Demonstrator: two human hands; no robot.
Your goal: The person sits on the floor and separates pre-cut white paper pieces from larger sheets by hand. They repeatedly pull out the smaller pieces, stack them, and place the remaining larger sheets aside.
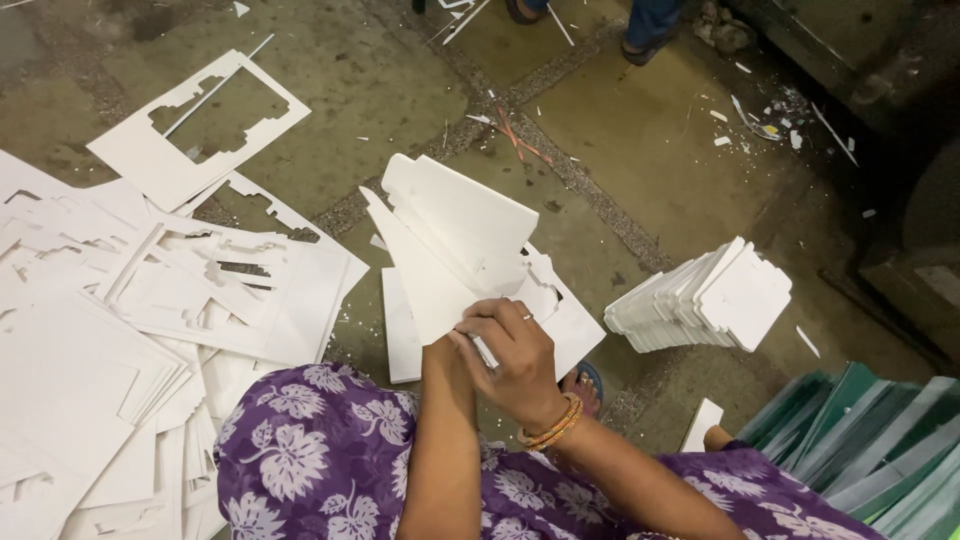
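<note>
A bundle of white cut foam sheets [455, 235] is held tilted above the floor in front of my lap. My right hand [515, 360], with a ring and orange bangles, is curled over the bundle's lower edge, and a thin pale strip [483, 350] shows between its fingers. My left hand [450, 348] lies mostly under the right one, against the same edge. Its fingers are hidden.
Offcut white sheets with cut-out holes [200, 290] are piled on the floor at left. A fanned stack of small white cut pieces [705, 300] lies at right. Green-edged sheets [880, 440] stand at lower right. Another person's feet [640, 40] are at the top. Scraps litter the concrete floor.
</note>
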